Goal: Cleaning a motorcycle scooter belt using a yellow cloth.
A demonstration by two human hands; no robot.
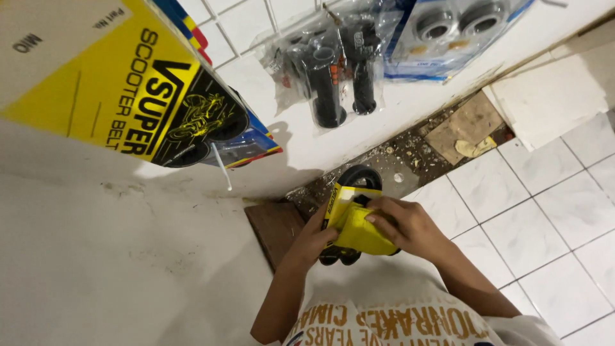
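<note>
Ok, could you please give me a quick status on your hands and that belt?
Left hand and right hand both gripping black drive belt in yellow cardboard sleeve. Held above tiled floor. Nothing in the way.

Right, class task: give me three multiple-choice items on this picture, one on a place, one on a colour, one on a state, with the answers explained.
1. Where do the bagged black handlebar grips hang?
A. On the white wall
B. On the tiled floor
C. In the person's lap

2. What colour is the sleeve around the black belt in the person's hands?
A. Red
B. Yellow
C. Green

3. How is the belt held?
A. By one hand only
C. Lying loose on the floor
B. By both hands

Answers:
1 A: the clear bags hang against the wall above the floor edge.
2 B: the cardboard sleeve is yellow, like the bigger package on the wall.
3 B: the left hand grips one side and the right hand closes on the sleeve from the other.
</note>
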